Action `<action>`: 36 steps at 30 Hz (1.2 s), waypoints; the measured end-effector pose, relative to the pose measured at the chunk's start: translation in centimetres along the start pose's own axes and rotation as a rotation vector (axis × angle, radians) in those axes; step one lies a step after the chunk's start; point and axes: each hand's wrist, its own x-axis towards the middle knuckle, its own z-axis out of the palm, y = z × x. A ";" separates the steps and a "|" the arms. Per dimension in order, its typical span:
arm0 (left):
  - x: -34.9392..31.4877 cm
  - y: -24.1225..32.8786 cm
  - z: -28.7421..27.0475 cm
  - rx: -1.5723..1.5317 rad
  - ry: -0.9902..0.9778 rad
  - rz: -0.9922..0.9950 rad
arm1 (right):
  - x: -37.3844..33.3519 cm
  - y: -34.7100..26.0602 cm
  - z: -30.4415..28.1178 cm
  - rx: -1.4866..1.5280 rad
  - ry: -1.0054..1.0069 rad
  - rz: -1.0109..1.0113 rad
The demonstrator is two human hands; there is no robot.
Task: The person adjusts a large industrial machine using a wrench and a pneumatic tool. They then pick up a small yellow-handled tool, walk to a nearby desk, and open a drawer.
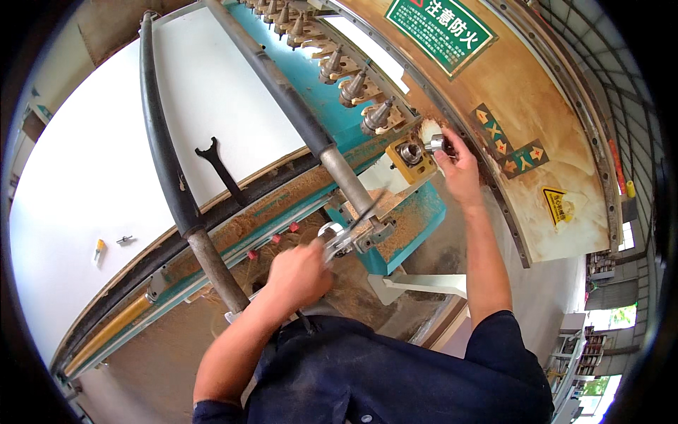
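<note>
My left hand (300, 277) is closed in a fist around a long, thin metal tool (364, 212). Motion smears that tool, so its exact kind does not show. Farther right, my right hand (460, 173) grips a shiny, round metal collet nut (438, 144) between thumb and fingers. Just left of the nut is a yellow tool-holder block (421, 172) with a metal ring (409, 152) in its middle. Whether the nut touches the ring cannot be told.
Several cone-shaped tool holders (378, 116) stand in a rack beyond the block. On the white sheet (85, 177) lie a black spanner (220, 168), a small metal bit (124, 239) and a yellow-capped tube (98, 249). Two dark rollers (159, 120) cross the bed. A brown machine panel (522, 205) borders the right.
</note>
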 end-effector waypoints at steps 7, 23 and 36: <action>5.5 -0.1 0.6 0.054 0.030 0.032 | 0.7 -0.2 1.1 -0.175 -0.090 -0.017; -6.3 -8.4 2.2 -0.500 0.058 -0.402 | 4.8 -3.3 2.0 -0.844 -0.460 0.010; -6.5 -9.4 3.4 -0.594 0.101 -0.328 | 6.2 -4.4 1.3 -0.881 -0.602 -0.056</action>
